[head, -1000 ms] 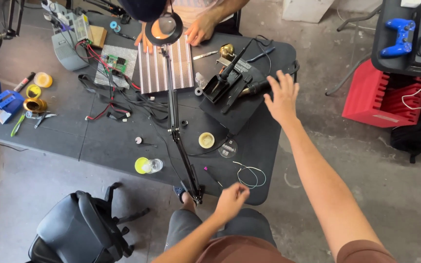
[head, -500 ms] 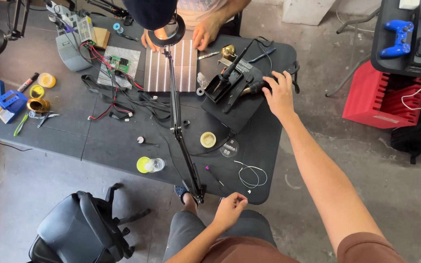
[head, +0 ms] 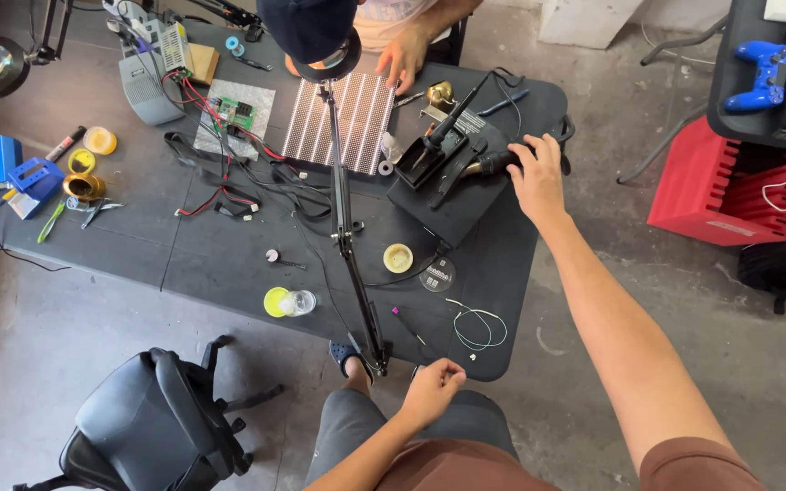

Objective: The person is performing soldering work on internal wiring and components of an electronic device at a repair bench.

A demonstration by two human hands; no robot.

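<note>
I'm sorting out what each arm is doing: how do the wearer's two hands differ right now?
The right hand is stretched far out over the black table, while the left hand stays close to the body at the near table edge. The right hand lies with spread fingers on the black-handled tool; the left hand is curled, pinching loosely, seemingly empty. Both are bare.

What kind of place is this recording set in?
Most likely an electronics repair or hobby workshop: a black table carries a soldering station, a striped LED panel, a green circuit board and loose wires, over a bare concrete floor.
</note>
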